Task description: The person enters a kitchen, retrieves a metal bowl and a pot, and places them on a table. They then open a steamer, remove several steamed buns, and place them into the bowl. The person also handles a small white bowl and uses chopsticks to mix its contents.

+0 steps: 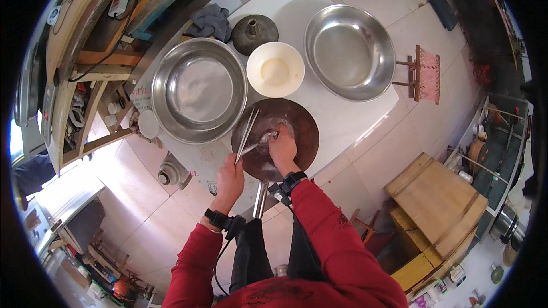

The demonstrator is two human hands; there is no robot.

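A dark frying pan (307, 137) with a metal handle (260, 201) lies near the table's front edge. My left hand (229, 179) grips a pair of thin chopsticks (248, 130) and the end of a metal spoon or ladle (252, 149), over the pan's left side. Inside the pan, my right hand (283, 147) is closed around something at the spoon's far end; what it is cannot be told. Behind the pan stands a white bowl (295, 68) with a little pale yellowish liquid. Wide steel basins stand to the left (167, 119) and right (381, 51) of the bowl.
A dark round pan lid (263, 30) with a knob and a grey cloth (209, 21) lie at the back of the white table (342, 130). Wooden shelving (90, 107) stands at the left, a small stool (426, 75) beyond the right basin, and a wooden cabinet (436, 196) at the right.
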